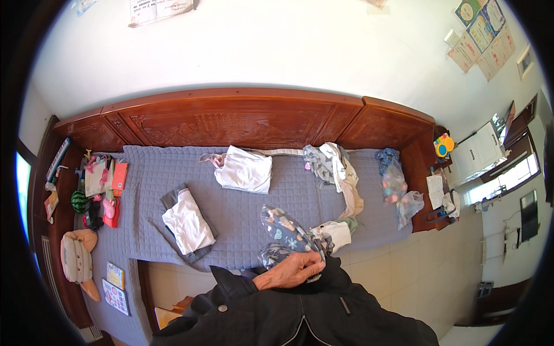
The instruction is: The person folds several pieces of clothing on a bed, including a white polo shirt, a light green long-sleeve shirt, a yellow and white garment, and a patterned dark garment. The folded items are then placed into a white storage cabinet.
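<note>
My left hand (293, 269) grips the edge of a dark blue-grey garment with a flower print (283, 231), close in front of my black jacket. The garment hangs bunched over the front edge of the bed. My right hand is out of view; its dark sleeve ends behind the cloth. Right beside the garment lies a pile of white and green clothes (339, 233). White folded clothing (249, 169) with pink straps lies further back. On the left, a white garment (188, 222) rests on dark grey trousers. Grey patterned and cream clothes (331, 166) lie crumpled at the back right.
A grey quilted cover (242, 216) lies over the wooden daybed, below its carved backrest (238, 119). Toys and books (104, 179) crowd the left end, with a plush cushion (78, 255) nearer. Plastic bags of colourful balls (394, 181) stand at the right by the wooden armrest.
</note>
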`<state>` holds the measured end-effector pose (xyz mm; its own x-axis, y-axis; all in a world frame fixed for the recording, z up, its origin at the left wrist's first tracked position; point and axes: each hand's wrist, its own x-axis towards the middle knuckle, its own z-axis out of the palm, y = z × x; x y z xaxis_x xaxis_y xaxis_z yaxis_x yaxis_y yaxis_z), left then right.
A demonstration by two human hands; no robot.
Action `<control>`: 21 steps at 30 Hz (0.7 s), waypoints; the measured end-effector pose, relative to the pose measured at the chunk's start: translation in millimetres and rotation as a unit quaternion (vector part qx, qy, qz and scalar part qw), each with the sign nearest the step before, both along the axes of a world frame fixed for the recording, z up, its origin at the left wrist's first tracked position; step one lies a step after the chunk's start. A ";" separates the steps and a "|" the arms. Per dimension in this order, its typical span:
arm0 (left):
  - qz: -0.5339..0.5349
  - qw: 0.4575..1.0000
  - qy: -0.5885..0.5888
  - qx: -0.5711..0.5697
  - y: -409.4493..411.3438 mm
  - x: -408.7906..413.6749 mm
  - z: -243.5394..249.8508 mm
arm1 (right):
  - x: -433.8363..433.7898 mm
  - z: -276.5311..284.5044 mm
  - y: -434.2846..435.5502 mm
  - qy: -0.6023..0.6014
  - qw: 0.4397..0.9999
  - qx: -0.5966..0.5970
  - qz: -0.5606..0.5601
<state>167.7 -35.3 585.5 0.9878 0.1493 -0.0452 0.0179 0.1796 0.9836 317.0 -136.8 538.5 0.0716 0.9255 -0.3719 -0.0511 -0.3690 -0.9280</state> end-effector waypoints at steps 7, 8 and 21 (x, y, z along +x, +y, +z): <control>-0.123 0.992 0.018 0.010 -7.4 -2.4 -12.3 | 2.7 0.1 14.2 -0.002 1.000 0.017 -0.015; -0.120 0.992 0.030 0.003 -6.4 -3.1 -10.5 | 4.0 -0.2 20.1 -0.005 1.000 0.024 -0.019; 0.233 0.895 0.089 0.371 40.4 -21.7 -43.4 | -8.9 -16.2 89.9 -0.034 0.996 0.079 -0.027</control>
<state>146.0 5.1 542.1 0.7972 0.5975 0.0862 0.2798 -0.4922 0.8243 308.1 -47.0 522.3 0.1431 0.9663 -0.2138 -0.0026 -0.2157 -0.9765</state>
